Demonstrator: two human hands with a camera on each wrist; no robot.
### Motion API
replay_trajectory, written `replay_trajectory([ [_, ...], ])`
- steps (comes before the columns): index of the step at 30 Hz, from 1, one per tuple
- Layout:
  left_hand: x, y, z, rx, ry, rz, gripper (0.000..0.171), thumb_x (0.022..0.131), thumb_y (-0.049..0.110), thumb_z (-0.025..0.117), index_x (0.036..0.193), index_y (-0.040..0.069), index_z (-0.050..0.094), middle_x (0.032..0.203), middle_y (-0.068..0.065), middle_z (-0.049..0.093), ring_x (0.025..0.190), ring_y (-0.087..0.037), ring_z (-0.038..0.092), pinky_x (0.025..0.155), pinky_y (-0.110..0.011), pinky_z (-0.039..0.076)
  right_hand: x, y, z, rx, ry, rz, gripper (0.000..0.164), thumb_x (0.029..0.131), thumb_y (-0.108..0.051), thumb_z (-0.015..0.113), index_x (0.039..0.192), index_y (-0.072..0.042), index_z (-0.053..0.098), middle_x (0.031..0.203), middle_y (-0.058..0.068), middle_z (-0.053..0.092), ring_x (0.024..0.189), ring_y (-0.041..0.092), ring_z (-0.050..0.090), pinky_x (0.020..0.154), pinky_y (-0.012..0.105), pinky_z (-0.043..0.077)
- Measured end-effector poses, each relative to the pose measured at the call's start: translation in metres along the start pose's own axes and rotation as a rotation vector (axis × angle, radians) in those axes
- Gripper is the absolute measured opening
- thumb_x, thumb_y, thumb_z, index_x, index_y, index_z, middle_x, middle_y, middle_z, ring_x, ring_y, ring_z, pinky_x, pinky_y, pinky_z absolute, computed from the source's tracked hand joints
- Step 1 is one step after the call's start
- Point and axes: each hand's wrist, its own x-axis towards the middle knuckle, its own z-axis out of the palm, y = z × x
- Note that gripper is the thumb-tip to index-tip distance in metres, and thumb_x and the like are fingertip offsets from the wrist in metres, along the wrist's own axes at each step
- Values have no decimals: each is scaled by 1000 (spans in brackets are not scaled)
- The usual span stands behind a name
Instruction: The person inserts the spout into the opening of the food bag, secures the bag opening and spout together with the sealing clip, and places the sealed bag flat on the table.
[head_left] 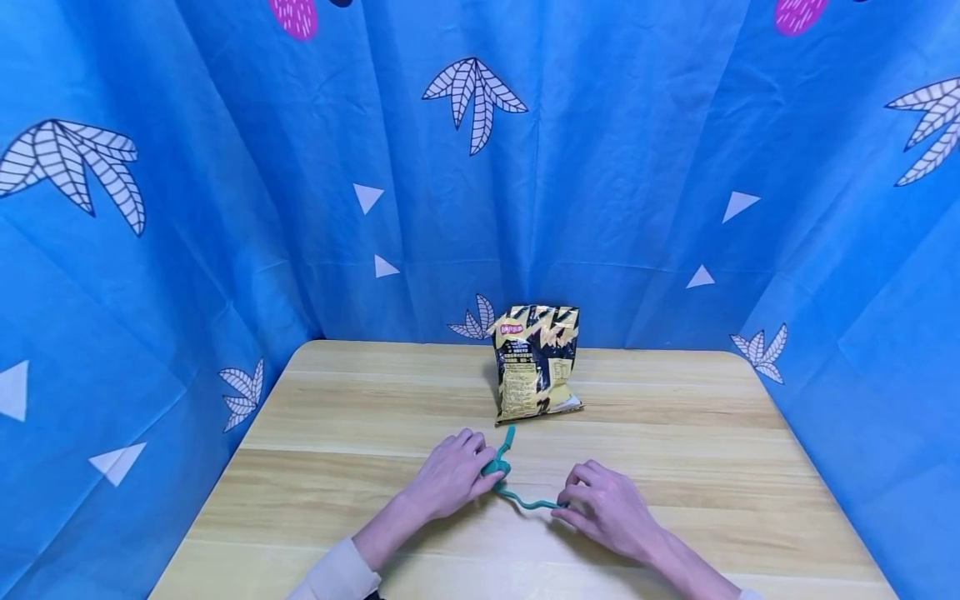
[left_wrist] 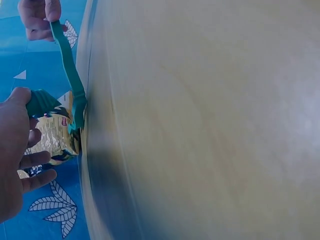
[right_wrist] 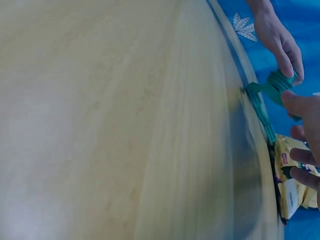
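Note:
A narrow green strap (head_left: 531,504), with a thicker coiled or knotted part (head_left: 496,468) near its middle, lies low over the table in the head view. My left hand (head_left: 453,475) pinches that thicker part between thumb and fingers. From there one loose end (head_left: 510,437) points toward the snack bag. The other stretch runs rightward to my right hand (head_left: 603,508), which pinches its tip. In the left wrist view, ridged folds (left_wrist: 42,103) of the strap show at the left thumb. What lies inside each grip is partly hidden by the fingers.
A black and gold snack bag (head_left: 536,367) stands upright on the wooden table (head_left: 360,408), just beyond the strap. Blue curtains (head_left: 600,167) printed with leaves and triangles hang behind the table and along both sides.

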Motion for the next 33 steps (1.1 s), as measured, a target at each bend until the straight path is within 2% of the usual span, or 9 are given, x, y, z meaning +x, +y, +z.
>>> replay_trajectory([
  [7,-2,-2,0,16,41,13,31,106,52,56,101,23,65,98,5,57,89,-11,47,74,-24,44,-6,-2,-3,-7,-27,-40,19,76,-39,90,85,-31,76,88,-19,64,78,-5,50,64,7,38],
  [15,-3,-3,-1,6,34,4,31,106,52,55,98,23,63,98,5,57,89,-10,47,75,-24,44,-3,-5,-3,-21,-44,-96,19,77,-39,91,85,-31,75,89,-18,64,81,-2,54,67,10,42],
  [20,-3,-3,-1,-4,34,2,31,106,52,56,95,24,62,97,5,56,89,-10,46,75,-24,45,-5,-9,2,-36,-77,-132,19,80,-44,89,85,-32,75,87,-18,64,81,-2,53,68,8,40],
  [24,-3,-4,-1,0,42,4,31,105,53,57,94,24,61,97,5,57,89,-10,47,76,-24,45,-6,-11,4,-30,-95,-129,19,82,-47,87,85,-33,74,87,-19,63,80,-3,51,68,7,37],
  [33,-4,-5,0,-1,48,9,30,104,52,58,93,25,62,96,5,56,88,-10,47,74,-24,44,-7,-9,8,-33,-101,-139,21,79,-47,88,83,-32,73,87,-18,63,80,-4,49,69,6,36],
])
